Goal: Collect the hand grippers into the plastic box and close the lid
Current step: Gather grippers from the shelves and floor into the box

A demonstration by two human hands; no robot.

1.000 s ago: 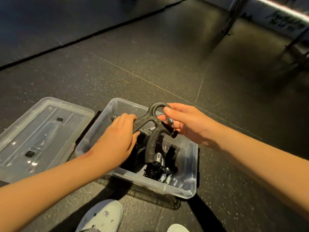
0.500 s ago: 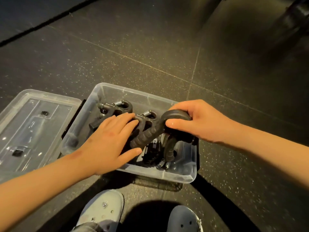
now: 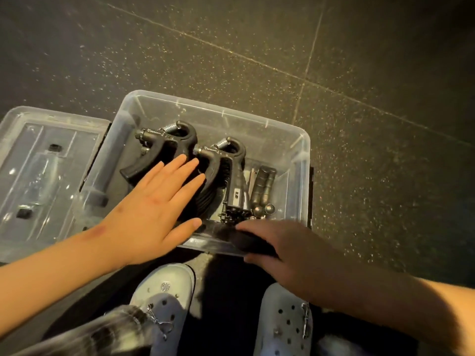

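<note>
The clear plastic box (image 3: 213, 109) stands open on the dark floor, holding several black hand grippers. Two of them lie side by side, one at the back left (image 3: 159, 147) and one in the middle (image 3: 226, 160). My left hand (image 3: 154, 209) lies flat on them with straight fingers. A grey-handled gripper (image 3: 263, 183) lies at the right. My right hand (image 3: 290, 253), in shadow at the box's near rim, grips the dark handle of another hand gripper (image 3: 241, 240) between fingers and thumb. The clear lid (image 3: 51, 176) lies upside down left of the box.
My two pale clogs (image 3: 167, 291) (image 3: 285, 317) stand just in front of the box. Dark speckled rubber floor tiles (image 3: 359, 150) surround the box on the far side and the right.
My right hand has brought the black hand gripper down from above the box to its near rim. My left hand let go of it and flattened onto the grippers inside. The view has tilted downward.
</note>
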